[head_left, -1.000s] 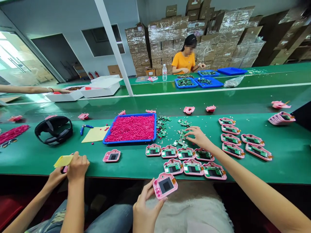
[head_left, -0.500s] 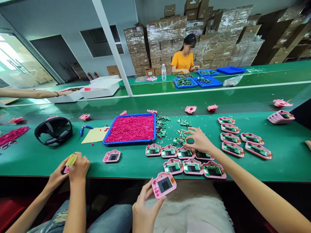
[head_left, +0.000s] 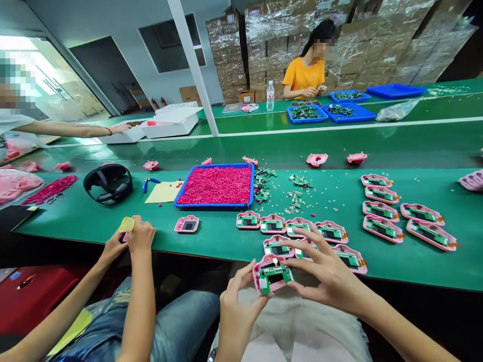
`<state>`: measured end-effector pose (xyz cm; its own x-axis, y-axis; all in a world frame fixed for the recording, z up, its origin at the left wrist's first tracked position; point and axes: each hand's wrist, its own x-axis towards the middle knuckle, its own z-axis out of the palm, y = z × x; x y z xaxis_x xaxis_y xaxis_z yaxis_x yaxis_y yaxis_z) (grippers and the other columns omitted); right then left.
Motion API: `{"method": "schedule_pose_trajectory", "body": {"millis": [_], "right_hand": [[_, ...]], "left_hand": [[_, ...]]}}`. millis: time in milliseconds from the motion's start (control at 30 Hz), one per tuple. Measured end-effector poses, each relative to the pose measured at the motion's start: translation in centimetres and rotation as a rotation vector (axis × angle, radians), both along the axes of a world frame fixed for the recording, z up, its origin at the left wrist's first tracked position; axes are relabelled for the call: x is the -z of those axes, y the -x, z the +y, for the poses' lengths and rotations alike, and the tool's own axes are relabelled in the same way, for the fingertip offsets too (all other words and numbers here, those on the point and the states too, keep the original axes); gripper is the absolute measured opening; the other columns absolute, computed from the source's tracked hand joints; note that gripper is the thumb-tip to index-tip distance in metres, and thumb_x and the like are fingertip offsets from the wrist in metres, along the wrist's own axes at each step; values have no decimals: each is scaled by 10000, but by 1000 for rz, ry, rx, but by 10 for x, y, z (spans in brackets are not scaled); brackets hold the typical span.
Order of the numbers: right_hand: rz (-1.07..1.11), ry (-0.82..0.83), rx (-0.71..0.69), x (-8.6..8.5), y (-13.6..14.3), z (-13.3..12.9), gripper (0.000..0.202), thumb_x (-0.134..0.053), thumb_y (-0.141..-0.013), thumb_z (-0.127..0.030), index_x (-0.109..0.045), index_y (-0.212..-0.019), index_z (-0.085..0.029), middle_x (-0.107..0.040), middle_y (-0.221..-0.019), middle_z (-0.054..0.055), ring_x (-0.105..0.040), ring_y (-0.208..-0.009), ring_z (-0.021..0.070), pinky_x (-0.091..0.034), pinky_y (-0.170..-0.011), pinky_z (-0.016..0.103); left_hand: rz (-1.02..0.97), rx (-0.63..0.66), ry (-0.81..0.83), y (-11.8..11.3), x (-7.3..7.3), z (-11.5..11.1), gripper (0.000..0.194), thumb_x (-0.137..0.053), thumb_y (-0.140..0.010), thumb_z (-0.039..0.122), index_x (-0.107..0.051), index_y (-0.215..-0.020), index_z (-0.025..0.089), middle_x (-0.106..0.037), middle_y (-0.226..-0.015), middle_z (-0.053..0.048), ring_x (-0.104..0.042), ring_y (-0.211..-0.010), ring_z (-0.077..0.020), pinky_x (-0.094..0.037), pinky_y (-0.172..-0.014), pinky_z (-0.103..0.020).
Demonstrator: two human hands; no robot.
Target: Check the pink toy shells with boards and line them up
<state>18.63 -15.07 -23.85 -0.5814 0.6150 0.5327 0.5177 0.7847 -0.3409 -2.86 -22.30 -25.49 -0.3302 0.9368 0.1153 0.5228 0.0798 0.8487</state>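
Observation:
Above my lap, at the table's front edge, a pink casing is held with a green circuit board in it. My left hand grips the casing's left side between thumb and fingers. At the right side, my right hand has its thumb and fingertips on the board and the casing's edge. Just beyond my hands lie rows of pink casings with boards. Loose green boards are scattered behind them. A single pink casing with a dark screen rests further left.
A blue tray of small dark pink parts stands beyond the casings. More casings lie to the right. On the left are a black headset, blue pliers and a neighbour's hands. Across the table sits a person in yellow.
My right hand has come from the loose boards to the casing in my left hand. A green board now shows in that casing, where its dark screen faced up before. The view has shifted right.

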Motion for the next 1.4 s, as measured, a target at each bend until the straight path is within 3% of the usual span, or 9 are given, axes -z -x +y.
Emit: {"method": "schedule_pose_trajectory", "body": {"millis": [100,267,467,733,833,1000,1100,1300,1400], "right_hand": [[14,1,7,3,-3,-1,321,-724,-792,-319,-690,-1111,-297,-650,-1284,77,-433,-1358,344,-347,-1109,650],[71,-41,36,-2,-5,-10,347,-727,-800,-296,-678,-1144,-295,-659,-1272,74,-433,-1354,339,-399,-1092,610],[110,-59,47,-9,-6,-15,380,-722,-814,-298,-668,-1190,-303,-654,-1285,61,-428,-1359,333,-439,-1075,565],[195,-67,-39,-10,-11,-12,368,-709,-838,-302,-673,-1203,-322,-717,-1169,45,-459,-1337,311,-474,-1052,516],[217,-74,-49,-10,-11,-13,381,-721,-834,-302,-674,-1212,-295,-726,-1149,58,-461,-1333,296,-492,-1042,485],[265,-32,-58,-7,-4,-19,315,-697,-861,-240,-698,-1175,-261,-707,-1196,69,-484,-1317,274,-464,-1068,482],[325,158,3,-2,2,-24,355,-680,-874,-258,-674,-1229,-276,-651,-1305,73,-511,-1307,276,-496,-1041,460],[540,949,147,0,14,-39,296,-631,-900,-403,-709,-1159,-282,-754,-1072,33,-717,-947,212,-587,-880,345],[645,1058,135,0,20,-42,298,-638,-885,-434,-712,-1102,-242,-744,-1032,45,-703,-931,204,-583,-836,308]], "left_hand": [[-18,114,59,6,-8,-3,471,-824,-615,405,-702,-1069,401,-775,-898,45,-753,-867,-277,-647,-755,-384],[-85,143,51,4,-16,-11,543,-813,-642,472,-680,-1141,302,-763,-1067,-35,-737,-955,-254,-612,-869,-357],[-241,135,66,-4,-24,-14,624,-808,-627,537,-654,-1169,270,-778,-1010,-31,-736,-931,-219,-581,-892,-314],[-478,226,212,-7,-32,-14,696,-822,-610,540,-576,-1170,208,-780,-1018,-68,-714,-1004,-241,-528,-962,-341],[-661,219,236,-15,-33,-16,707,-811,-611,564,-503,-1148,224,-780,-958,-60,-736,-866,-214,-560,-851,-321],[-811,113,247,-34,-36,-9,429,-715,-744,526,-463,-940,238,-692,-763,45,-637,-512,-102,-527,-449,-209],[-771,25,216,-42,-35,-4,395,-715,-755,488,-471,-925,229,-605,-669,89,-590,-442,-79,-485,-384,-180],[-739,-20,185,-44,-35,-2,357,-722,-755,449,-476,-869,217,-508,-515,130,-528,-355,-56,-439,-368,-146],[-727,-28,192,-46,-32,-4,367,-747,-726,438,-483,-857,219,-555,-550,115,-502,-345,-47,-422,-350,-149]]}}
